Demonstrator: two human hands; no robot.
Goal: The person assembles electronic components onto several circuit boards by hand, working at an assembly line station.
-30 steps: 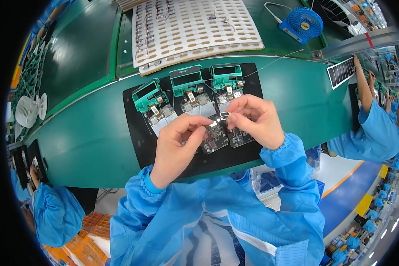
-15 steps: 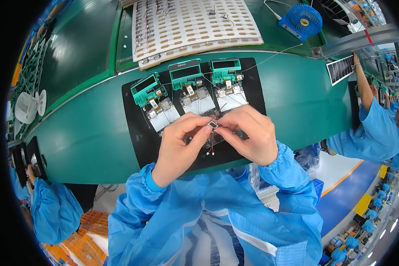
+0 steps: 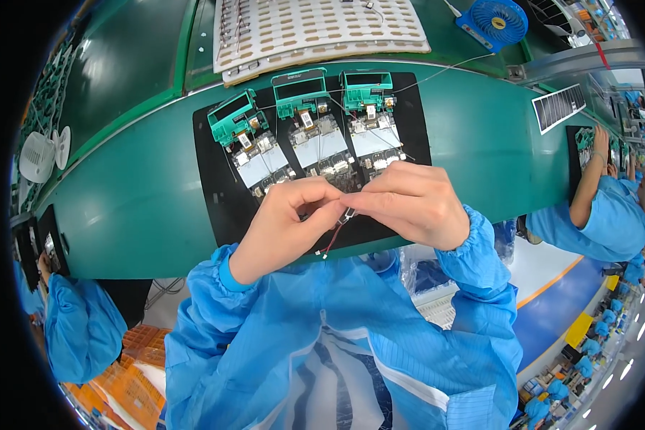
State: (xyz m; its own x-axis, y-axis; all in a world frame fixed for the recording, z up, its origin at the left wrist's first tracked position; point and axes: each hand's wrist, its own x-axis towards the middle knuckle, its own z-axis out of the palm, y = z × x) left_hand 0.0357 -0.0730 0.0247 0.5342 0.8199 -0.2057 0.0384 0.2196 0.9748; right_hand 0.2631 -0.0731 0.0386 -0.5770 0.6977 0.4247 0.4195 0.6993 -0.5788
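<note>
Both my hands meet over the near part of a black mat [image 3: 218,204]. Between the fingertips of my left hand [image 3: 283,226] and my right hand [image 3: 419,208] is a small rectangular wired part [image 3: 349,214], mostly covered by the fingers. Thin red and black leads [image 3: 335,235] hang from it, ending in small white connectors [image 3: 322,254]. Just beyond my hands lie three circuit-board assemblies, left [image 3: 262,168], middle [image 3: 319,152] and right [image 3: 376,142]. Each joins a green plastic housing at its far end: left [image 3: 233,120], middle [image 3: 299,94], right [image 3: 366,91].
A white slotted foam tray [image 3: 322,39] lies beyond the mat, holding small wired parts. At the far right are a blue fan [image 3: 498,25] and a solar panel [image 3: 559,109]. Co-workers in blue sit right [image 3: 602,211] and left [image 3: 82,326]; a white fan [image 3: 39,158] stands far left.
The wired part has turned and its dark face is now largely hidden by my fingers. Its leads have swung left. The co-worker's hand at right has left the solar panel and moved nearer.
</note>
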